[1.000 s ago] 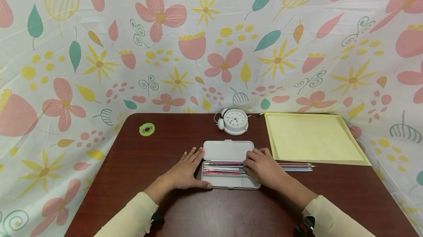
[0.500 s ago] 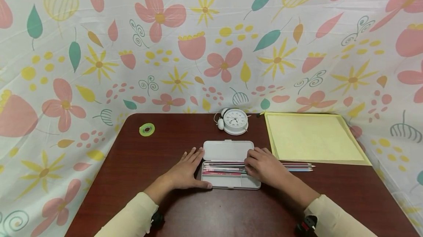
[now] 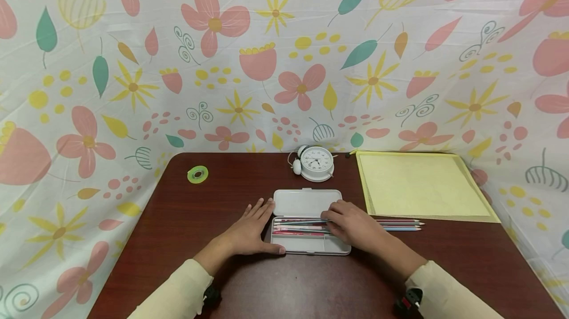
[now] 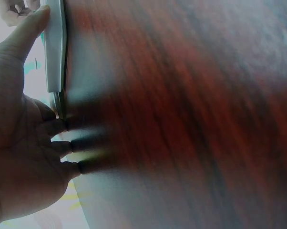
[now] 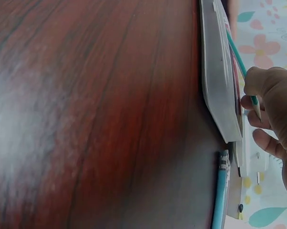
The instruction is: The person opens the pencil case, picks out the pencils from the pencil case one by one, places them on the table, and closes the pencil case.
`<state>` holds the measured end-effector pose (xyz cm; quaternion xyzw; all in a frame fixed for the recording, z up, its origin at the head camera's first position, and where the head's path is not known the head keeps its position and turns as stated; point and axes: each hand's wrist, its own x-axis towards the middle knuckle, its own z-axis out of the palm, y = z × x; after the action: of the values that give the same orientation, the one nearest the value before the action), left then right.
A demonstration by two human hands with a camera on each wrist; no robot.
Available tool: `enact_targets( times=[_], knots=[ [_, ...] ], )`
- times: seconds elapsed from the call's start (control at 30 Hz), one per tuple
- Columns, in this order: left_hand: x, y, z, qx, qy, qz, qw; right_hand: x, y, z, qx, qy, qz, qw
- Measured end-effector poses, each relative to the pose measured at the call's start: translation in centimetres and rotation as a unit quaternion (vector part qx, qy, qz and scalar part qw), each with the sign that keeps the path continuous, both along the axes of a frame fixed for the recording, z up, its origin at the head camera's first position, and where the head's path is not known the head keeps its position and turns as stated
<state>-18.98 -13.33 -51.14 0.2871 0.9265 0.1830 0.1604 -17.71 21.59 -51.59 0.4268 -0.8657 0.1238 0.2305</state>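
An open white pencil case (image 3: 297, 245) lies mid-table in the head view, its lid folded back. Several pencils (image 3: 295, 233), some pink or red, lie lengthwise in its tray. My left hand (image 3: 247, 234) rests flat at the case's left end, fingers spread and the thumb on the near corner. Over the right end, my right hand (image 3: 357, 226) pinches a teal pencil (image 5: 237, 51) between thumb and fingers. In the right wrist view that pencil slants over the case, its sharpened end emerging past the fingers. The palm partly hides the case's right end.
More pencils (image 3: 402, 228) lie on the table right of the case. Behind the case stands a white alarm clock (image 3: 316, 162). A yellow-edged mesh pouch (image 3: 426, 185) lies at the back right, a green tape roll (image 3: 197, 174) at the back left. A floral cloth hangs behind.
My right hand shifted slightly right, then back left over the case, with the teal pencil now lying across the tray's far side. My left hand and the case have stayed put.
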Motion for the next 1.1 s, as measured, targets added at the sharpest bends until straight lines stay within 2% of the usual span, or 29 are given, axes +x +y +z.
enact_targets(
  times=[0.43, 0.63, 0.93, 1.1],
  knots=[
    [0.0, -0.1, 0.1, 0.003, 0.001, 0.0, 1.0, 0.0, -1.5, 0.0, 0.017, 0.012, -0.04, 0.999],
    [0.1, 0.0, 0.1, 0.007, 0.001, 0.0, 1.0, 0.1, -2.8, 0.2, 0.019, 0.0, -0.045, 0.9988],
    [0.1, 0.0, 0.2, 0.008, -0.001, 0.004, 1.0, -0.1, -5.0, 0.9, 0.074, -0.021, -0.072, 0.9944],
    [0.0, 0.0, 0.1, 0.007, -0.001, 0.003, 1.0, -0.1, -6.1, 0.9, 0.088, -0.024, -0.08, 0.9926]
  ],
)
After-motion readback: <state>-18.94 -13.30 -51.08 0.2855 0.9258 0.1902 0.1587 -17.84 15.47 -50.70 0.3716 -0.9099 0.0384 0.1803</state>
